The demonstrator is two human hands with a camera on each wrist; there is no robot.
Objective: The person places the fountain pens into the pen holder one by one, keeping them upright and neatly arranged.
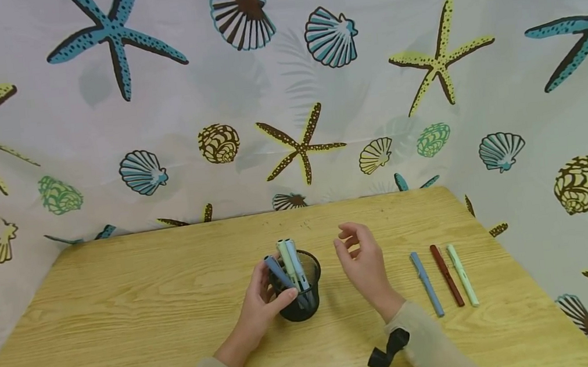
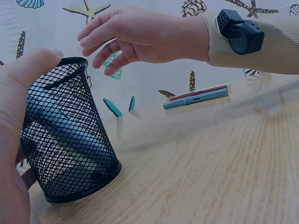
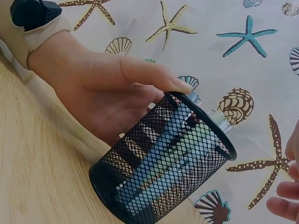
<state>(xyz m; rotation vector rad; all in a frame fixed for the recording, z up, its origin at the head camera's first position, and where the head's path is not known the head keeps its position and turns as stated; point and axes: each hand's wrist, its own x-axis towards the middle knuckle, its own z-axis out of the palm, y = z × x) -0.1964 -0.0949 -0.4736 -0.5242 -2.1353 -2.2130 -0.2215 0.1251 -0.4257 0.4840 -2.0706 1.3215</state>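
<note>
My left hand grips a black mesh pen cup, thumb over the near rim and fingers around its left side. In the cup lean a dark blue pen, a light green pen and a light blue pen. Both wrist views show the cup's mesh wall with the pens behind it. Just right of the cup, my right hand hovers over the table with loosely bent fingers, holding nothing.
On the right of the wooden table lie a blue pen, a dark red pen and a light green pen, side by side. A cloth printed with shells and starfish hangs behind the table and at its sides.
</note>
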